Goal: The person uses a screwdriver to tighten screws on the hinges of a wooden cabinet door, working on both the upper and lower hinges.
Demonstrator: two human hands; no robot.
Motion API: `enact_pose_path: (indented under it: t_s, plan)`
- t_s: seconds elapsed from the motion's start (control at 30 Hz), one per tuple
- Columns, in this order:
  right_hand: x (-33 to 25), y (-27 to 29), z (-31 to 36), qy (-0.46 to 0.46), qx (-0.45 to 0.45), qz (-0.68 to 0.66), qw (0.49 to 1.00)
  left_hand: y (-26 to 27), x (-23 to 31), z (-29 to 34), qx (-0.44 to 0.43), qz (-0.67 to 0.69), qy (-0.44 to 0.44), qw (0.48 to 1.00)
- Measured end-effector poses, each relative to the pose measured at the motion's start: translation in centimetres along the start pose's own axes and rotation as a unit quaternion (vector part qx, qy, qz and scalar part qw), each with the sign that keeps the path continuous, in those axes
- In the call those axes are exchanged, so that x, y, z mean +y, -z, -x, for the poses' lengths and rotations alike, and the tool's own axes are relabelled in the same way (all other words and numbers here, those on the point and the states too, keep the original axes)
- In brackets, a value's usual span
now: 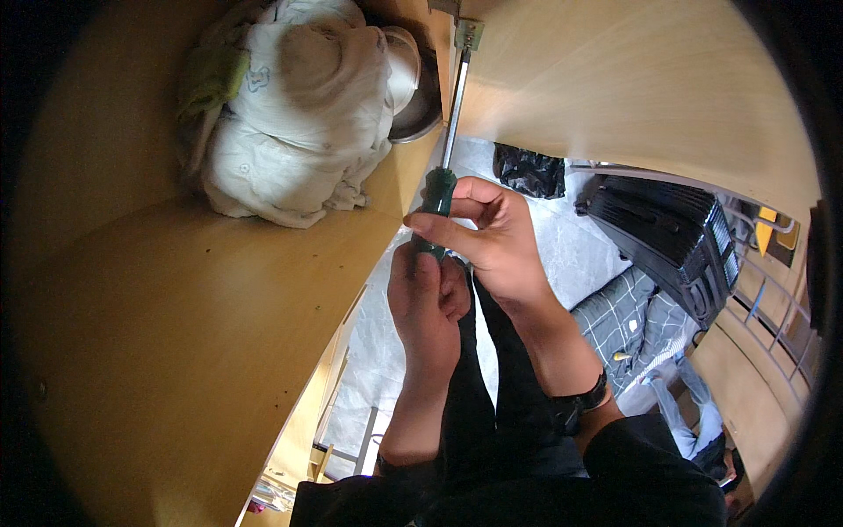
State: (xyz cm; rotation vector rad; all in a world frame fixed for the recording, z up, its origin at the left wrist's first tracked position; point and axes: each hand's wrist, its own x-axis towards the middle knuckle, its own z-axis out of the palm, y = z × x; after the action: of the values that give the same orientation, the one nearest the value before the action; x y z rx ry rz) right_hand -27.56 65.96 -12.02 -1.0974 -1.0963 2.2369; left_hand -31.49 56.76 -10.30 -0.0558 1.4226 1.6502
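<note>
A screwdriver with a dark green handle and a long metal shaft points up and away from me. Its tip meets a small metal hinge on the wooden cabinet door; whether it sits in a screw head is too small to tell. My right hand has thumb and fingers closed around the upper part of the handle. Below it, my left hand is closed around the handle's butt end.
On the wooden shelf at left lies a bundle of white cloth, with a green cloth and a white cup beside it. Beyond the door's lower edge are a black plastic bag, a black suitcase and checked bedding.
</note>
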Motion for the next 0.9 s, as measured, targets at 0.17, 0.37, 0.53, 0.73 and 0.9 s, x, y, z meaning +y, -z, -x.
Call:
enact_pose_path:
  t_s: [0.17, 0.37, 0.53, 0.73, 0.9]
  plan:
    - [-0.7, -0.1, 0.5, -0.041, -0.131, -0.137, 0.981, 1.8, 0.0, -0.3, -0.040, 0.196, 0.156, 0.967]
    - [0.1, 0.5, 0.8, 0.019, -0.083, -0.110, 0.990, 2.5, -0.7, 0.1, -0.102, 0.126, 0.148, 0.975]
    - [0.9, -0.8, 0.4, 0.017, 0.031, -0.103, 0.994, 1.4, -2.0, -0.3, 0.032, -0.198, -0.112, 0.973]
    - [0.7, -0.7, 1.3, 0.014, 0.009, -0.044, 0.999, 1.6, -1.6, -0.5, 0.011, -0.282, -0.177, 0.943]
    - [-1.6, 0.7, 1.8, -0.059, -0.174, -0.255, 0.949, 1.1, 0.3, 0.4, -0.101, 0.058, 0.109, 0.987]
